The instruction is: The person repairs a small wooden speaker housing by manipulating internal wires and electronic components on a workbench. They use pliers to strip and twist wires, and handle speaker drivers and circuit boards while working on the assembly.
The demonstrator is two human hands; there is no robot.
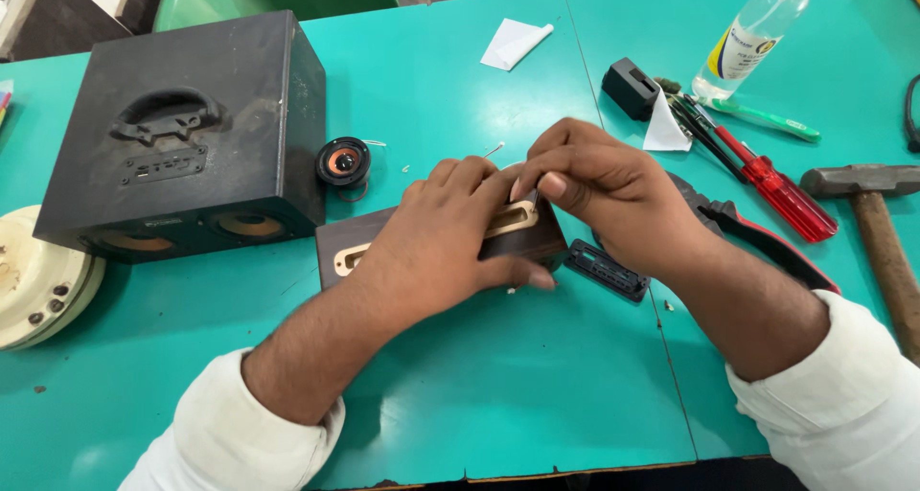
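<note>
Teal table [498, 395] carries everything. Left hand [450, 237] lies with fingers [474, 180] spread flat, pressing down a dark wooden speaker case [522, 232] at centre. Right hand [599, 189] pinches closed just above the case's slot; what it grips is hidden. Nearby: small round speaker [343, 161], black speaker box [182, 137], red screwdriver [781, 196], hammer [867, 218].

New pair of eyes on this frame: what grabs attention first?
First, both hands at the centre of the teal table: the left hand lies flat over a small dark wooden speaker case with oval cut-outs, and the right hand pinches at its top edge. Next, the big black speaker box at upper left, with a loose round speaker driver beside it. On the right lie a red screwdriver and a hammer.
</note>
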